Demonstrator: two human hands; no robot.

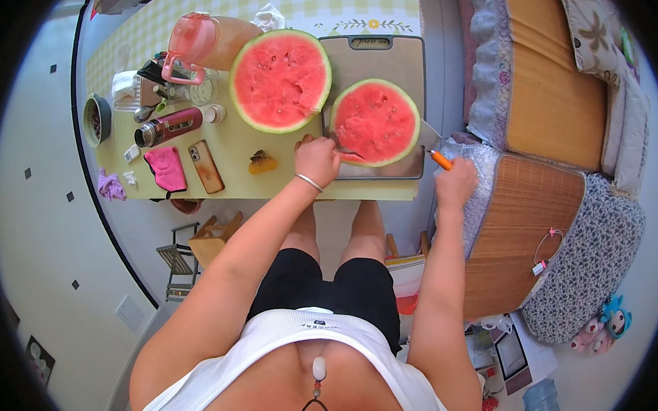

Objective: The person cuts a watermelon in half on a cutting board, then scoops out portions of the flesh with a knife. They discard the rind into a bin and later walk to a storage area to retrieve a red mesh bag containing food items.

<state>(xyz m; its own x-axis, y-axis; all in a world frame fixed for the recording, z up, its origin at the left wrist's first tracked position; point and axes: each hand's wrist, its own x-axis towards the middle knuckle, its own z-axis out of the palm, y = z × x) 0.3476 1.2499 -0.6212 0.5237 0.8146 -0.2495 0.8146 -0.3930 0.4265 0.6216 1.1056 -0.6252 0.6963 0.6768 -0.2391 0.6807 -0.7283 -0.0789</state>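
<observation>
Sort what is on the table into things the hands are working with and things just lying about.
In use:
- left hand steadying the watermelon half on the cutting board
- right hand gripping the orange-handled knife
- second watermelon half, partly on the board

Lying about:
- pink jug
- red flask
- phone
- pink pouch
- small bowl

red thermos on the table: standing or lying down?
Lying down. The red thermos rests on its side on the table, steel cap end pointing left, beside the pink pouch and phone.
</observation>
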